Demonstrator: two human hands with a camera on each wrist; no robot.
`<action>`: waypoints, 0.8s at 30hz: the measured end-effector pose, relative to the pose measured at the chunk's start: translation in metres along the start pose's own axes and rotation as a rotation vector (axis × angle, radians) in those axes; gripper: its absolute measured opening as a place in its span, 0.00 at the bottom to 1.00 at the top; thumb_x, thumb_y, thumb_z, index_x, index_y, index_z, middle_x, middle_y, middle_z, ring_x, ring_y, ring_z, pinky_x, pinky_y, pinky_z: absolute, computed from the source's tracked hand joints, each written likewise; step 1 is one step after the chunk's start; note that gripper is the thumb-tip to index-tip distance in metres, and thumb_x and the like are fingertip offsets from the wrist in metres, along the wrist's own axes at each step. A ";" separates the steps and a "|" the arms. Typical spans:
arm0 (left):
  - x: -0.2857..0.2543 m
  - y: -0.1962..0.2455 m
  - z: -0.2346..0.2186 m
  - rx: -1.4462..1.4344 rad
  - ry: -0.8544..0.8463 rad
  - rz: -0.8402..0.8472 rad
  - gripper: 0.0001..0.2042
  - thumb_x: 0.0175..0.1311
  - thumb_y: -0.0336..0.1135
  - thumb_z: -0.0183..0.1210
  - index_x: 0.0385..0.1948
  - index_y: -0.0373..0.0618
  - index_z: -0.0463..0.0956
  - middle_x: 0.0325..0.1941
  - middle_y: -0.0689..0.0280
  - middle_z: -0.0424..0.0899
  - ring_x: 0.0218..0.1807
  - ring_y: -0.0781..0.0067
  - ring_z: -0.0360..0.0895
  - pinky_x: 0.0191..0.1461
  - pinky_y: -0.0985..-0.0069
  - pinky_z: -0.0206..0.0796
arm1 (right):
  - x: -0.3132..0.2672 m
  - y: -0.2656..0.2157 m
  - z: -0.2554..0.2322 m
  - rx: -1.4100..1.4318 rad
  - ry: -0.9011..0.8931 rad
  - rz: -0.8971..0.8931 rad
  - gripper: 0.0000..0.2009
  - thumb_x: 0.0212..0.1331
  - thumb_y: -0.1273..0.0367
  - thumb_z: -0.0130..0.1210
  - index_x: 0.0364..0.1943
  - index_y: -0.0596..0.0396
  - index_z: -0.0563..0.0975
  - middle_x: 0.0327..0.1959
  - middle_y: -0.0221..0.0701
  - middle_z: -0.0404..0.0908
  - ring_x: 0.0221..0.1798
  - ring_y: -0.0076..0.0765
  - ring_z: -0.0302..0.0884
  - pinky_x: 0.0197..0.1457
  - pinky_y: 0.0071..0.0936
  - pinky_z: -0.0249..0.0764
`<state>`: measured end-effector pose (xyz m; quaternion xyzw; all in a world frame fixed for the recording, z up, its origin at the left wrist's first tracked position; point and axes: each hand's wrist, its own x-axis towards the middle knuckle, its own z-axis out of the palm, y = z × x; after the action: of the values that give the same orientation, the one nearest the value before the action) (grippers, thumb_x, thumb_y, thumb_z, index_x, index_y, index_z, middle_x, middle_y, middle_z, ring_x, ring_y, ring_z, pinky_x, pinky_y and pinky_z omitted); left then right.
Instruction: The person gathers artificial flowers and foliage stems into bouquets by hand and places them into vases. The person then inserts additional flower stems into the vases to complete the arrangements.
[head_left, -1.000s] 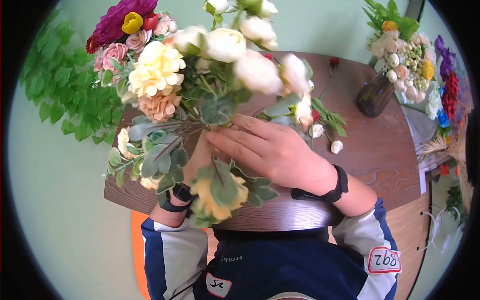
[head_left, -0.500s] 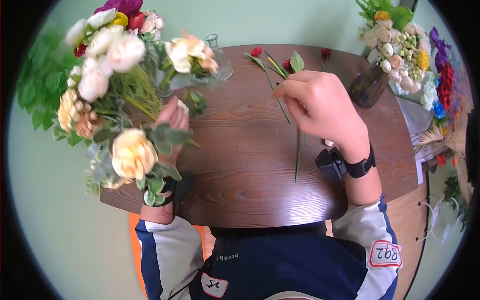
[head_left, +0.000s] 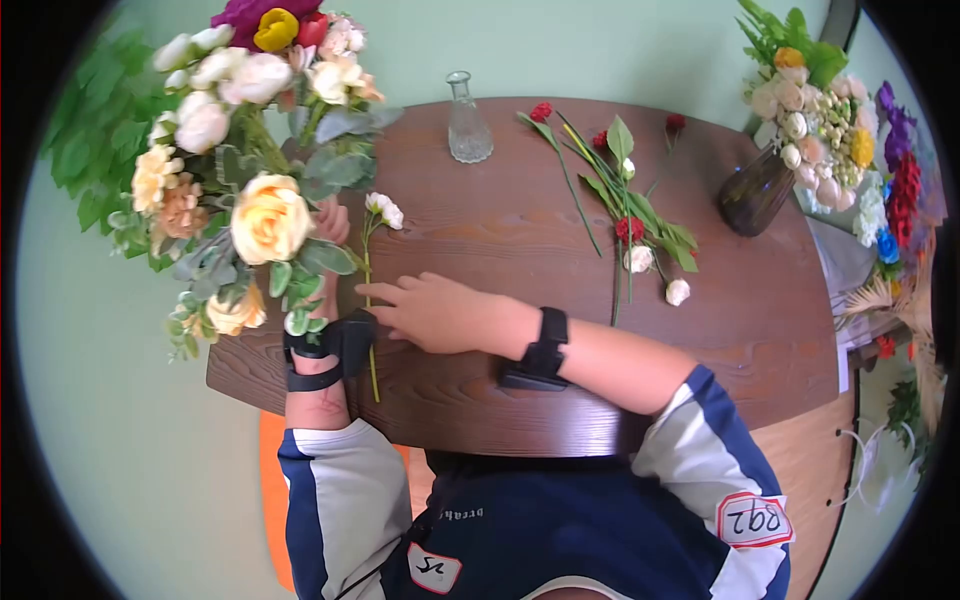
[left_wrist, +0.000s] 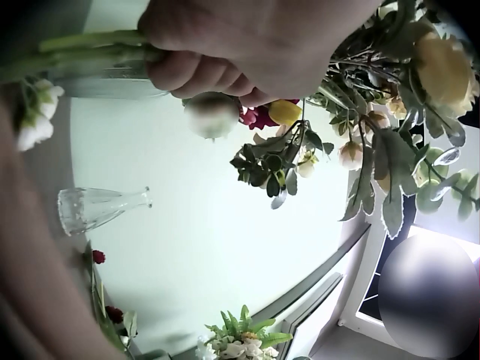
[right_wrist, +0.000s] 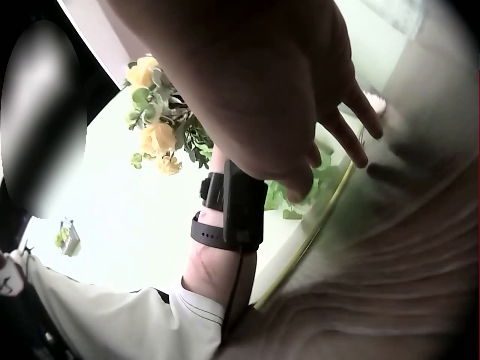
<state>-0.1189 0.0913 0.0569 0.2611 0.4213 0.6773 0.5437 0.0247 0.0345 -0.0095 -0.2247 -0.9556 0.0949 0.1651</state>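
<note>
My left hand [head_left: 332, 222] grips the stems of a large bouquet at the table's left side; its curled fingers [left_wrist: 199, 73] wrap the green stems [left_wrist: 90, 49] in the left wrist view. White blooms [head_left: 203, 122], a cream-yellow rose [head_left: 270, 220] and grey-green leaves spread from it, partly hiding that hand. Beside it, a white-flowered stem [head_left: 372, 360] lies on the table. Over this stem reaches my right hand [head_left: 435, 312], its fingers extended and loosely spread. The right wrist view shows its fingertips [right_wrist: 358, 159] close to the thin green stem, with shadows on the wood.
A clear glass bottle vase [head_left: 470, 135] stands at the table's back. Loose red and white flowers with stems [head_left: 640, 225] lie right of centre. A dark vase [head_left: 752, 195] with a mixed arrangement stands at the far right. Behind the bouquet are purple and yellow blooms [head_left: 277, 30].
The hands have separated; my left hand has carried the bouquet left. My right hand moved off right over the loose flowers, then came back left and down to the white-flowered stem.
</note>
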 end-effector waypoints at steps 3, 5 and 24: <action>0.017 -0.013 -0.039 0.260 -0.225 0.203 0.10 0.68 0.35 0.42 0.24 0.48 0.62 0.22 0.73 0.58 0.20 0.82 0.53 0.22 0.86 0.45 | 0.023 0.004 0.018 -0.013 0.066 -0.031 0.17 0.54 0.65 0.51 0.48 0.50 0.74 0.61 0.32 0.62 0.52 0.41 0.68 0.51 0.37 0.67; 0.023 -0.013 -0.044 0.349 -0.281 0.258 0.06 0.67 0.34 0.43 0.29 0.47 0.62 0.26 0.72 0.60 0.25 0.81 0.55 0.27 0.85 0.47 | 0.032 0.012 0.026 -0.051 0.116 -0.062 0.16 0.54 0.64 0.51 0.47 0.51 0.75 0.60 0.31 0.63 0.53 0.40 0.68 0.51 0.37 0.67; -0.026 -0.057 -0.042 0.364 -0.587 0.306 0.22 0.62 0.32 0.51 0.58 0.41 0.58 0.49 0.62 0.72 0.49 0.72 0.71 0.52 0.77 0.66 | -0.048 0.031 -0.058 0.205 -0.116 0.831 0.07 0.39 0.74 0.53 0.23 0.65 0.77 0.30 0.52 0.78 0.36 0.54 0.78 0.40 0.38 0.74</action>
<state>-0.1162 0.0571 -0.0106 0.5963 0.3173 0.5609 0.4786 0.0985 0.0456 0.0234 -0.5672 -0.7772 0.2603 0.0805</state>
